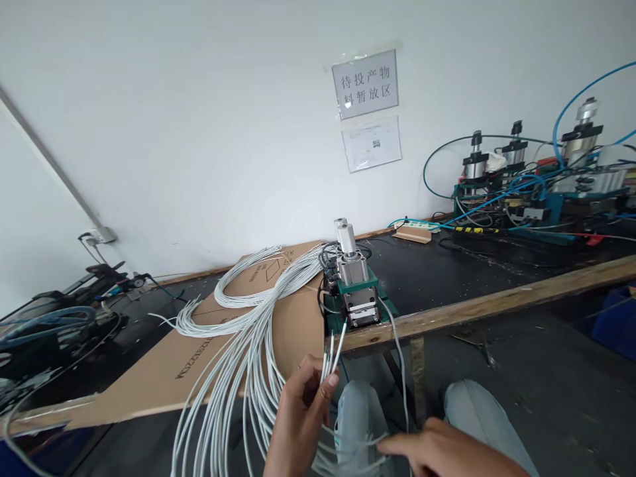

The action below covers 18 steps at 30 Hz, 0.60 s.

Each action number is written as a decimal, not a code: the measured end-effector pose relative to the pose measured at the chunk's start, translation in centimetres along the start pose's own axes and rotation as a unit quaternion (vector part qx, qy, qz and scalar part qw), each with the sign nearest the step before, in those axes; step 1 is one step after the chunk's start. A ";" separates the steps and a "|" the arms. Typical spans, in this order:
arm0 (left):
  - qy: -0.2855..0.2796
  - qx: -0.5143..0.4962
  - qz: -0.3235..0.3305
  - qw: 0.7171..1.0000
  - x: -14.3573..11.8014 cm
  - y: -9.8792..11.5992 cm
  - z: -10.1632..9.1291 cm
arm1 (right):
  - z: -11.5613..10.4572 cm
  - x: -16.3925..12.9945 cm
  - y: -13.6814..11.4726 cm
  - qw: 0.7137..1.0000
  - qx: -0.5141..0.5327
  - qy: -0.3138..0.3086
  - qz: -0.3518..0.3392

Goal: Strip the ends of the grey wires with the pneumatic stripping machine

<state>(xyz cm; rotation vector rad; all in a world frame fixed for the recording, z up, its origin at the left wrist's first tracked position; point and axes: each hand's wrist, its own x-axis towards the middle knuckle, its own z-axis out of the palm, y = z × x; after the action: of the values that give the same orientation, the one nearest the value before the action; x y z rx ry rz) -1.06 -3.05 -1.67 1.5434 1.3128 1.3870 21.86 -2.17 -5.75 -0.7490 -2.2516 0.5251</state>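
My left hand is closed around several white cables, and their ends stick up above the fingers. One of these ends has a blue tip; others look greenish. Lower right, my right hand reaches in with its index finger against or beside more white cables. Motion smears that spot, so I cannot tell whether it grips one. Just beyond the held ends stands a small pneumatic machine with a metal cylinder on a green base. A large looped bundle of white cables hangs over the bench edge beside my left hand.
Flattened cardboard lies under the bundle on the black bench, which has a wooden edge. More pneumatic machines with blue hoses stand at right. Equipment with tubing sits far left. Signs hang on the wall.
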 end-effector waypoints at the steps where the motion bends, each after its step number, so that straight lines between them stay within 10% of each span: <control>1: 0.002 -0.007 0.000 1.000 0.0 -0.1 0.1 | -0.8 0.6 -0.2 0.999 0.026 0.015 0.030; 11: 0.023 -0.046 0.023 0.998 0.2 -0.5 0.9 | 5.7 8.9 -1.5 0.814 0.498 0.225 0.195; 14: 0.129 -0.022 0.026 0.991 0.0 0.4 0.8 | 6.1 8.0 -2.2 0.792 0.534 0.205 0.215; 18: 0.041 -0.078 -0.081 0.993 0.0 1.2 1.0 | 6.1 6.3 -3.5 0.782 0.554 0.125 0.256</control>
<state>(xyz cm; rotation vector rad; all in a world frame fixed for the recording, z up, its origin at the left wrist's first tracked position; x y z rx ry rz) 0.17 -3.19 -0.78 1.2602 1.3135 1.4275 12.47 -1.72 -4.88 -0.6832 -1.0929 1.6831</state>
